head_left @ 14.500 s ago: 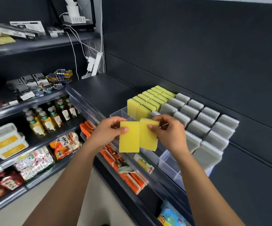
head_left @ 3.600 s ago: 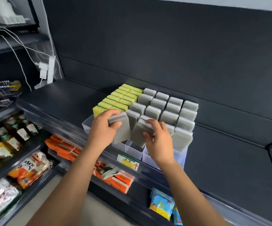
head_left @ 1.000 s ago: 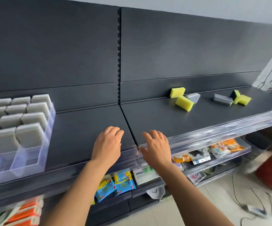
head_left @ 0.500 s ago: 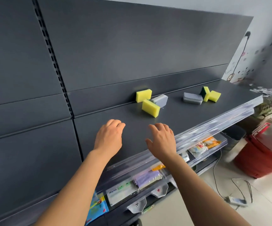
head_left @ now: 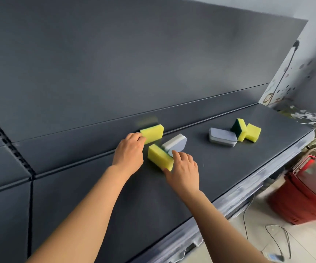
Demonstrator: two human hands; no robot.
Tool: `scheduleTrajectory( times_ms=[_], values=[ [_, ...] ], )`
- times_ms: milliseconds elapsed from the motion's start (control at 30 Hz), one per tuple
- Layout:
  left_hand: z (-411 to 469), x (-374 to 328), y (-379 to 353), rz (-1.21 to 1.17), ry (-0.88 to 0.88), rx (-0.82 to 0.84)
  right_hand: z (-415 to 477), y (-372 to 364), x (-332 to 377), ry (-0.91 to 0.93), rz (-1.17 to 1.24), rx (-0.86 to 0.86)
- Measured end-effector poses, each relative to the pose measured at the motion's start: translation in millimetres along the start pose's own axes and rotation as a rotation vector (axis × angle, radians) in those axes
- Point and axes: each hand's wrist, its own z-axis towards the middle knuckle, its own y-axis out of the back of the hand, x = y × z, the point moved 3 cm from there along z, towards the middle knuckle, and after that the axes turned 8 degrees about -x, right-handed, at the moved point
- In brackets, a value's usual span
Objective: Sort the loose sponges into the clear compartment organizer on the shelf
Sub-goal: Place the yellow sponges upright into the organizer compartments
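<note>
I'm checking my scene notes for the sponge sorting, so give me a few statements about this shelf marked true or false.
1. Six loose sponges lie on the shelf. True.
2. The clear organizer is in view. False: it does not show here.
3. The left hand touches a grey sponge. False: it touches the back yellow sponge.
4. The right hand touches the front yellow sponge. True.
5. A red container stands on the shelf. False: it stands on the floor.

Both forearms are bare all the way down to the frame edge, and the left hand (head_left: 129, 152) and right hand (head_left: 183, 169) are bare too.
</note>
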Motion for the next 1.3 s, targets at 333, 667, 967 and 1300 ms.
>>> scheduleTrajectory(
  times_ms=[333, 667, 967, 1300],
  values=[
    [49, 11, -58, -0.008, 0.125, 0.078, 31, -30, -22, 0.041, 0.143, 0.068],
    [21, 12, -42, -0.160, 0.453, 0.013, 36, -25, -32, 0.048, 0.362, 0.093],
    [-73, -6, 28, -0.194, 0.759, -0.247, 11, -2, -18, 0.015, 0.768, 0.095],
    [-193, -17, 87, -0.176, 0.989, -0.551, -40, 17, 38, 0.143, 1.089, 0.097]
  ],
)
